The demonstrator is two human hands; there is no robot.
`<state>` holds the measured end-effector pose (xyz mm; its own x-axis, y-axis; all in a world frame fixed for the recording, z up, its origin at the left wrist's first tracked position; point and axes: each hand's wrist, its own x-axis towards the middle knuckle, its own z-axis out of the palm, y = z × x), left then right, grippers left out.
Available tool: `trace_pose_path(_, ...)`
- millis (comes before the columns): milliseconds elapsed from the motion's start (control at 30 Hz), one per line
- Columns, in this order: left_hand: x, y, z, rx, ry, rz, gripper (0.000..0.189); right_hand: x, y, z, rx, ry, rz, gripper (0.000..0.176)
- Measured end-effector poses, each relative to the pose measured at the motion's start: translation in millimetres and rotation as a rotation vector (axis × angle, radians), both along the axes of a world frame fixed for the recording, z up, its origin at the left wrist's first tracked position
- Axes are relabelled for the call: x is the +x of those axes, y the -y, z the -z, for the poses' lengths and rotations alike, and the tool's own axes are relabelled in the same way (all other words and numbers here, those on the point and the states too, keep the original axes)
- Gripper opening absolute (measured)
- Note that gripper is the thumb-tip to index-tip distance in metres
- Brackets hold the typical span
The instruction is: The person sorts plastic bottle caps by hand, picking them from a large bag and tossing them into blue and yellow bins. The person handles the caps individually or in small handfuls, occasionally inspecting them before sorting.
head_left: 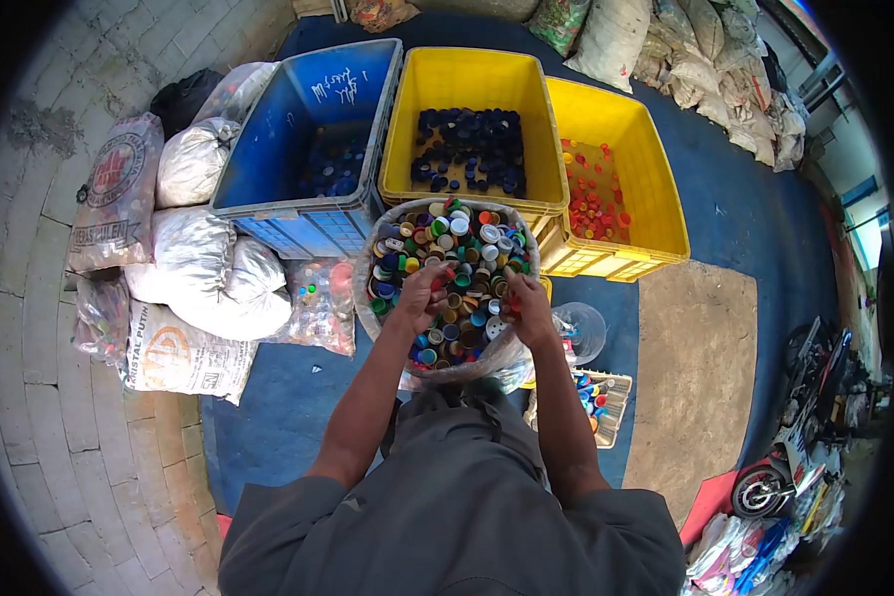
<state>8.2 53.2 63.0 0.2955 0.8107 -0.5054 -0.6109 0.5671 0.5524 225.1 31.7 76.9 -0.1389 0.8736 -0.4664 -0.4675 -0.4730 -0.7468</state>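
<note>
A wide sack (pixel 366 308) full of mixed plastic bottle caps (pixel 457 323) stands right in front of my body. My left hand (pixel 423 298) is over the left half of the caps, its fingers closed around a red bottle cap (pixel 447 275). Over the right side of the sack, my right hand (pixel 529 310) is curled, with red showing at its fingers that looks like red bottle caps (pixel 514 304). How many caps lie in that hand is hidden.
Beyond the sack stand a blue crate (pixel 298 211) with blue caps, a yellow crate (pixel 467 62) with dark blue caps, and another yellow crate (pixel 656 189) with red caps. Filled sacks (pixel 184 248) crowd the left. A small tray (pixel 616 402) of caps and a clear tub (pixel 581 333) lie right.
</note>
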Motion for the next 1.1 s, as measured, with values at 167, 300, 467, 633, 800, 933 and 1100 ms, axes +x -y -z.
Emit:
trace_pose_path(167,-23.0,29.9,9.3,-0.136,0.433,-0.125,0.023,-13.9,-80.0,3.1,0.437,1.178,-0.1,0.037)
trace_pose_path(300,-26.2,48.0,16.1,-0.191,0.385,-0.166,0.026,-25.1,-121.7,-8.3,0.402,1.496,-0.186,0.037)
trace_pose_path(467,-27.5,57.1,20.6,-0.204,0.274,-0.152,0.018,-33.2,-148.1,-2.2,0.369,1.562,-0.39,0.029)
trace_pose_path(633,-23.1,50.1,17.2,-0.184,0.195,-0.121,0.021,-34.1,-145.3,5.8,0.396,1.609,-0.323,0.026)
trace_pose_path(800,-10.5,38.5,7.6,-0.172,0.166,-0.097,0.024,-22.0,-145.4,25.4,0.437,1.616,-0.287,0.031)
trace_pose_path(933,1.3,36.3,7.3,-0.168,0.164,-0.06,0.024,-21.7,-133.1,-0.6,0.316,1.576,-0.298,0.044)
trace_pose_path(1100,8.7,37.0,10.5,-0.157,0.133,-0.003,0.026,-26.6,-143.3,11.1,0.332,1.631,-0.276,0.037)
